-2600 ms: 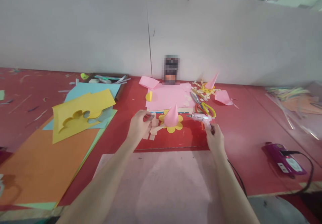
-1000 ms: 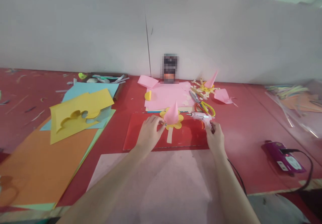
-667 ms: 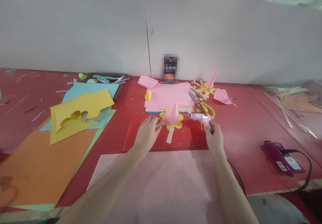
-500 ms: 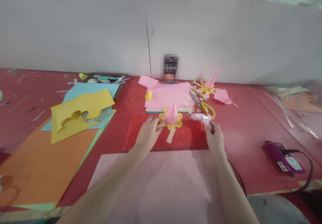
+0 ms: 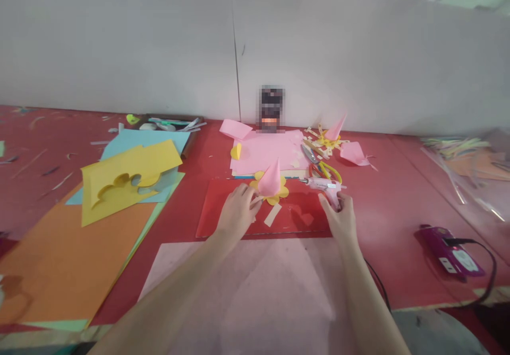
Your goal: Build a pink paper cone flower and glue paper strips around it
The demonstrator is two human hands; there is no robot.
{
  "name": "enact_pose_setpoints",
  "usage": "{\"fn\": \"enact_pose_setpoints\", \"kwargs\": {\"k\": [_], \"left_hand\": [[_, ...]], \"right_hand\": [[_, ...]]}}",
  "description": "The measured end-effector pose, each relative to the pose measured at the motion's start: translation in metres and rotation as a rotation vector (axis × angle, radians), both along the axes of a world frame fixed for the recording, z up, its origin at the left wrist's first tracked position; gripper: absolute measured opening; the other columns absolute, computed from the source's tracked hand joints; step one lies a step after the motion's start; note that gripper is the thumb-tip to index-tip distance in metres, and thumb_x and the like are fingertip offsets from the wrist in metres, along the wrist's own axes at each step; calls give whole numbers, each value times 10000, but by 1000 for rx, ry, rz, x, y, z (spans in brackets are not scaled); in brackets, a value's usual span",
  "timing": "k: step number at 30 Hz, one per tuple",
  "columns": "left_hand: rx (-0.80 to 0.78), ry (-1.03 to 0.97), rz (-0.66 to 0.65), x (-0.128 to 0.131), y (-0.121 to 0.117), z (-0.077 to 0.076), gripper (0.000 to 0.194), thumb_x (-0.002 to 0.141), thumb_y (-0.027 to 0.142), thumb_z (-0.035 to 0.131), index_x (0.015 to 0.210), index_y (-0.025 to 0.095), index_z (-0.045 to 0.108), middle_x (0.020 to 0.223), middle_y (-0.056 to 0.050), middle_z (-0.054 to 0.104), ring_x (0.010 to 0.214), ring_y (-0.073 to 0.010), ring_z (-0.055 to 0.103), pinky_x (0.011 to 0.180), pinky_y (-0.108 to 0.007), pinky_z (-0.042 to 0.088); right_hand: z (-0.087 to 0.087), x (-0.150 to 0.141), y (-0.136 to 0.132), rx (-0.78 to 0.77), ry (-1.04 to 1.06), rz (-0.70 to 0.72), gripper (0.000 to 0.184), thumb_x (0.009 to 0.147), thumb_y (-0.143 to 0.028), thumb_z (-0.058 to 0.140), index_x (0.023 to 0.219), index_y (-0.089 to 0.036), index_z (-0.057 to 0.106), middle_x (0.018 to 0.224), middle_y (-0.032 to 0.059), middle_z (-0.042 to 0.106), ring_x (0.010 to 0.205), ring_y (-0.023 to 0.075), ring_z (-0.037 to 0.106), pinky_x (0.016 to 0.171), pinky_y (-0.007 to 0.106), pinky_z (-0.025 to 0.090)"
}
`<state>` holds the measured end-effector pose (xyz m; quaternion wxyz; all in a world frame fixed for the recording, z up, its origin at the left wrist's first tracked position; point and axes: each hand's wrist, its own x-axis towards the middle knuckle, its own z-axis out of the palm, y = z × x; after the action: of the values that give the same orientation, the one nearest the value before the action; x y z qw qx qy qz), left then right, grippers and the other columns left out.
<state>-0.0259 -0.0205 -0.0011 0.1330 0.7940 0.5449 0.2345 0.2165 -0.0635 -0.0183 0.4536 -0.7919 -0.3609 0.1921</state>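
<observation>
My left hand (image 5: 238,210) is closed at the lower left petals of a yellow paper flower (image 5: 283,191) and appears to pinch its edge. A pink paper cone (image 5: 271,179) stands on the flower's middle, leaning slightly right. Beneath is a red board (image 5: 295,219), where a cream paper strip (image 5: 273,215) lies close to the flower. To the right, a clear glue gun (image 5: 324,184) rests on its side, nozzle pointing left. My right hand (image 5: 340,214) is at its handle, thumb spread away from the fingers.
Pliers with red and yellow handles (image 5: 330,172) lie behind the glue gun. Pink paper (image 5: 263,150) and another cone flower (image 5: 334,132) are farther back. Coloured sheets (image 5: 71,259) cover the left side. A purple power box (image 5: 452,251) with a black cable sits at right.
The glue gun has moved slightly right, and my right thumb has come away from its handle. The flower and its cone have tilted a little at my left hand.
</observation>
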Motion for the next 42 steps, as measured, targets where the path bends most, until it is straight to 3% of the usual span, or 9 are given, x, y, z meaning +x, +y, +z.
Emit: {"fn": "enact_pose_setpoints", "kwargs": {"k": [13,28,42], "left_hand": [[-30,4,-65,3,0,0,55,807,176,501,854,202,512,859,-26,565,800,-181,524,698,-319,438],[18,73,-40,1,2,-5,61,818,198,514,862,193,556,903,-34,547,839,-195,508,733,-334,420],[54,69,-59,1,0,-4,142,818,189,517,919,235,605,885,-30,524,789,-178,501,721,-324,424]], "right_hand": [[0,-7,-3,-51,-142,59,668,551,-569,628,1088,-221,437,994,62,573,815,202,544,681,308,414],[-6,-24,-3,-38,-407,206,447,646,-483,557,1006,-226,500,1020,52,600,847,216,574,659,305,424],[-3,-24,-5,-15,-415,261,341,690,-381,518,994,-228,515,997,39,601,830,195,574,645,295,426]]}}
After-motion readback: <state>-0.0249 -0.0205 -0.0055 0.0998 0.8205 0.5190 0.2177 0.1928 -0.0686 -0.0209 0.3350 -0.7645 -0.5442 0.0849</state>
